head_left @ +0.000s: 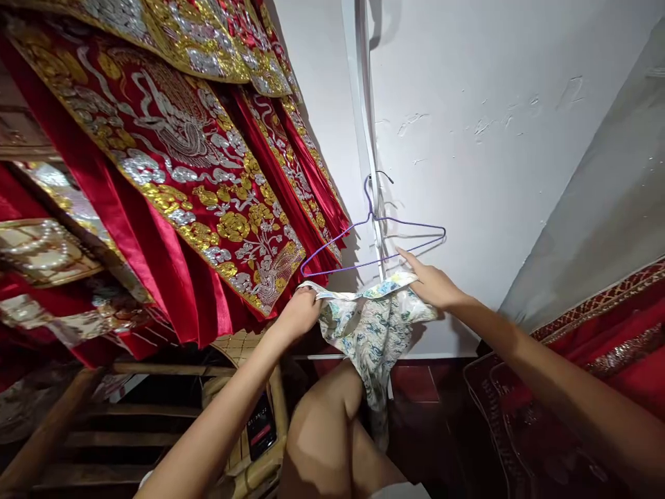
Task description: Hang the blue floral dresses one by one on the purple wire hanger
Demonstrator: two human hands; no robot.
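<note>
A pale floral cloth garment hangs between my two hands just below a purple wire hanger that hooks onto a nail on the white wall. My left hand is closed on the garment's left edge. My right hand grips its right edge, with the index finger stretched up toward the hanger's lower bar. The cloth droops down over my bent knee.
Red satin robes with gold and silver embroidery hang thickly on the left. More red embroidered fabric lies at the right. A white conduit runs down the wall. A bamboo chair with a dark phone stands below.
</note>
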